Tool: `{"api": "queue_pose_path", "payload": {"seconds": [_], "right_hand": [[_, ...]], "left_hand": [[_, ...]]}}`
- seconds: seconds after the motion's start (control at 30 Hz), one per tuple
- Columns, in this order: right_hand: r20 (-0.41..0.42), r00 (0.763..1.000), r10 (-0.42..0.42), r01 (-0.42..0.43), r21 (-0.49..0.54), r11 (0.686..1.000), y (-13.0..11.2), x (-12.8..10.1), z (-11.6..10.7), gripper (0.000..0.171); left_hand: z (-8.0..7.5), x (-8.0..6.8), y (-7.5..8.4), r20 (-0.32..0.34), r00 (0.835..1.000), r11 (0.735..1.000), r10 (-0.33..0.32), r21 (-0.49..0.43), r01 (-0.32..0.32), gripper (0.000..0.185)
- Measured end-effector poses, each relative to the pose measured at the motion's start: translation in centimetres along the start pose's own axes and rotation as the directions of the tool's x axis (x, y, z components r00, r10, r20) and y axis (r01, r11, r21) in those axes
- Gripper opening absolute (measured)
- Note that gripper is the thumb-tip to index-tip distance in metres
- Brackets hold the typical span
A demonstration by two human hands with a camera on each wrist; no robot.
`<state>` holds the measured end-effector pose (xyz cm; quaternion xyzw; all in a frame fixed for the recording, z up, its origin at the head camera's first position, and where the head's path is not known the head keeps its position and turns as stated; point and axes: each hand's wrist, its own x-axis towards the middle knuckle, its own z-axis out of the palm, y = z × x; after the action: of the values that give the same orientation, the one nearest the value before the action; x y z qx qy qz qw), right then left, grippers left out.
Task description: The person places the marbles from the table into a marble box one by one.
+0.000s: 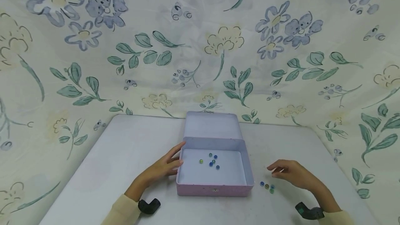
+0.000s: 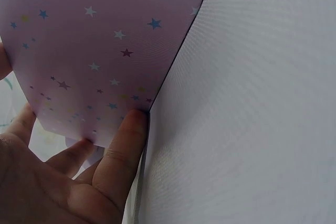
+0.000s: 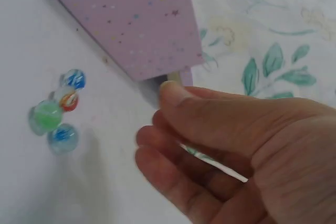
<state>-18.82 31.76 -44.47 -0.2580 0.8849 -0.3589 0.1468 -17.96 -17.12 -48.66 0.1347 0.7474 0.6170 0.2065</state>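
An open pink metal box (image 1: 215, 191), its inside pale, stands on the white table with its lid (image 1: 213, 125) tipped back. Several glass marbles lie scattered on its floor, among them a yellow-green marble (image 1: 201, 161) and a blue marble (image 1: 217, 167). My left hand (image 1: 160, 167) rests spread against the box's left side, fingertips touching the star-printed wall (image 2: 105, 51). To the right of the box my right hand (image 1: 292, 173) hovers, fingers loosely bent and no object visible between them. Near it several marbles sit close together on the table, including a green marble (image 3: 49, 115) and a blue marble (image 3: 64, 138).
The white table (image 1: 125, 141) reaches out on both sides of the box. Behind and beside it hangs a flower-printed cloth (image 1: 200, 61). Black bands with camera mounts (image 1: 149, 206) sit on both wrists.
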Motion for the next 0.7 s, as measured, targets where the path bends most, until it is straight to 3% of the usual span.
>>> {"api": "queue_pose_path", "payload": {"seconds": [0.17,0.53,0.7], "right_hand": [[0.023,0.999,0.024,-0.026,0.073,0.997,1.8,-1.2,1.2,0.024],[-0.031,0.999,-0.015,0.017,0.082,0.996,3.8,-2.0,2.7,0.029],[-0.072,0.994,-0.082,0.088,0.095,0.992,3.9,-2.0,3.4,0.023]], "left_hand": [[-0.3,0.3,0.0,0.007,1.000,1.000,0.000,0.001,0.000,0.067],[-0.6,0.6,0.0,0.010,1.000,1.000,-0.004,0.000,0.004,0.067],[-0.7,0.6,-0.2,0.012,1.000,1.000,-0.010,0.000,0.010,0.066]]}}
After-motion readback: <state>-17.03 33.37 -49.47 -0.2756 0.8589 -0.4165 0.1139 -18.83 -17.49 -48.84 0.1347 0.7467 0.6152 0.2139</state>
